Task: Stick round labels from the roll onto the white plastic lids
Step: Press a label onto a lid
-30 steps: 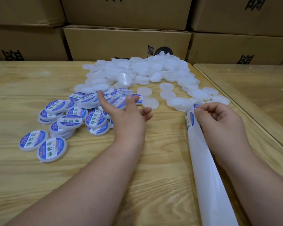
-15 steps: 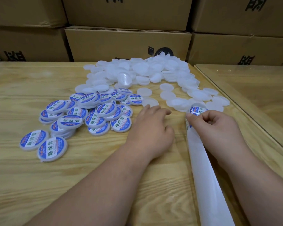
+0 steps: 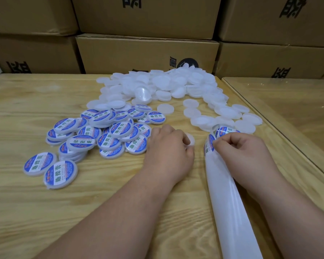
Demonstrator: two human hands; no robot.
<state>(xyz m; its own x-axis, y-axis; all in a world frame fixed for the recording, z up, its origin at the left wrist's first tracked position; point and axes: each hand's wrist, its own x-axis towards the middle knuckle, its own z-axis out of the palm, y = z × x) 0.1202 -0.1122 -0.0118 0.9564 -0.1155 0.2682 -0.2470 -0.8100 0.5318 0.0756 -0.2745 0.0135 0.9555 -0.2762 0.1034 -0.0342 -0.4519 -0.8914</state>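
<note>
White plastic lid point(image 3: 190, 140): bare, lying flat on the wooden table point(image 3: 36, 212), fingers of the left hand point(image 3: 168, 148) curled over it and holding it.
Right hand point(image 3: 245, 152): fingertips pinch a round label point(image 3: 225, 131) at the end of the backing strip point(image 3: 230, 202).
Step, judged: label being peeled; next comes pressing it onto the held lid.
Technique: peel slowly by the edge, keep the adhesive off the fingers, centre it over the lid, smooth from the middle outward.
Unlabelled lids point(image 3: 166, 86): heap at the far side of the table.
Labelled lids point(image 3: 105, 135): pile just left of the left hand.
Label print: blue rim, white band, green characters 助焊膏; small text unreadable.
Cardboard boxes point(image 3: 148, 51): black print, cropped, not legible.
</note>
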